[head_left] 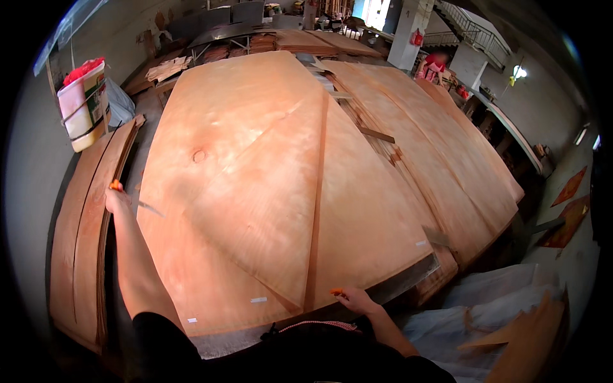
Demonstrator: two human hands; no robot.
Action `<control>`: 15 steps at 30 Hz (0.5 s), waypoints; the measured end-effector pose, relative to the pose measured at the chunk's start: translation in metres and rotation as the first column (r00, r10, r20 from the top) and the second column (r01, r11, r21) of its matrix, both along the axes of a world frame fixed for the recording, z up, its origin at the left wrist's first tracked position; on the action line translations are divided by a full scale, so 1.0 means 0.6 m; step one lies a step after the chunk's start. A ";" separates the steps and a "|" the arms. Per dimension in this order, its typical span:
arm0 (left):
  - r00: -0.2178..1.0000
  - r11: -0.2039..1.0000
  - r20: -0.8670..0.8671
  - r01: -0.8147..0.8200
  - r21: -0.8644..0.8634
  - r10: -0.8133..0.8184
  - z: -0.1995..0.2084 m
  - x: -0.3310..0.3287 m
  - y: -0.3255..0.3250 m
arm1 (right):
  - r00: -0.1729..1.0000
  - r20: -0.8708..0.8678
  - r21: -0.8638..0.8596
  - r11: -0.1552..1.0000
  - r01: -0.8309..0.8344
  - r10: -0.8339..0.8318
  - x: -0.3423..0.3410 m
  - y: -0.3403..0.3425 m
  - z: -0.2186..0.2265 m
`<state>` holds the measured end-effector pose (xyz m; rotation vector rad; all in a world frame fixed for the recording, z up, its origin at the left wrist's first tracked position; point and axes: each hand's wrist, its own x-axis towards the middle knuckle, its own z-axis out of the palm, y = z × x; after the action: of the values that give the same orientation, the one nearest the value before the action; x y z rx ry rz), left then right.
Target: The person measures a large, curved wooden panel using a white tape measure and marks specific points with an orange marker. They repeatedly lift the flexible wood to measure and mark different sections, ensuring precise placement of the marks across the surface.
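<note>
My left hand (117,202) is closed on a knife with an orange handle (115,185), raised at the left edge of a large wood veneer sheet (249,140). A thin, blurred blade (151,209) juts out to the right of that hand. Near the front edge of the sheet, my right hand (355,300) is closed around a small orange object (336,292), whose kind I cannot make out. A loose, slanting veneer piece (268,236) lies on the sheet between my hands. Short white tape strips (258,300) stick to the front part.
More veneer sheets (434,153) lie to the right, with a narrow strip-filled gap between. Long boards (83,236) stand stacked at the left, below a hanging plastic container (83,105). Plastic sheeting (479,306) is at the lower right. Another person (434,67) is at the far right.
</note>
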<state>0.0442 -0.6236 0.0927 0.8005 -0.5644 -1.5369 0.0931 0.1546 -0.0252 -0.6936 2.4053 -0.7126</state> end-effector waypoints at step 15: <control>0.195 -0.123 0.927 0.962 -0.245 -0.321 -0.019 -0.023 0.745 | 0.979 0.018 -0.508 0.842 0.182 -0.201 -0.077 -0.069 0.013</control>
<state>0.0307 -0.1766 0.0814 -0.1019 -2.5743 -1.4627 0.0468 0.1134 -0.0173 -0.6690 2.3497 -1.4673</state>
